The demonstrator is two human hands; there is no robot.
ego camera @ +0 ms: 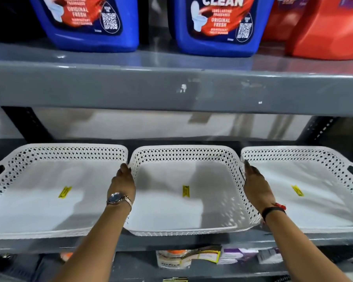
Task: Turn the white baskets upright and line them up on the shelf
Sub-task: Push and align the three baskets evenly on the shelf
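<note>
Nearest the camera, two bare forearms reaching up and forward from the bottom edge; below them, a lower shelf level with blurred packets (189, 259), contents not legible. On the left wrist, a metal watch (118, 199); on the right wrist, a dark band (273, 210) with a red thread beside it. Left hand (123, 185) laid flat against the outer left wall of the middle basket (183, 232), fingers extended toward the far corner, in the gap between that basket and the left basket (55, 148); right hand (256, 185) likewise pressed flat against the outer right wall, fingers straight, between the middle basket and the right basket (302, 151); neither hand curled around a rim, both flattened so as to bracket the basket from its two sides. All three white perforated baskets upright, openings upward, set side by side in a row on the grey shelf (171, 240); middle basket's front edge slightly nearer the camera than its neighbours; a yellow sticker on each floor, e.g. centre (185, 190); cut-out handles visible at the outer ends of the left and right baskets. Behind, a pale rear wall under the upper shelf beam (171, 92). Farthest and above, two blue toilet-cleaner jugs (90, 23) (222, 25) and orange-red jugs (324, 29) at right.
</note>
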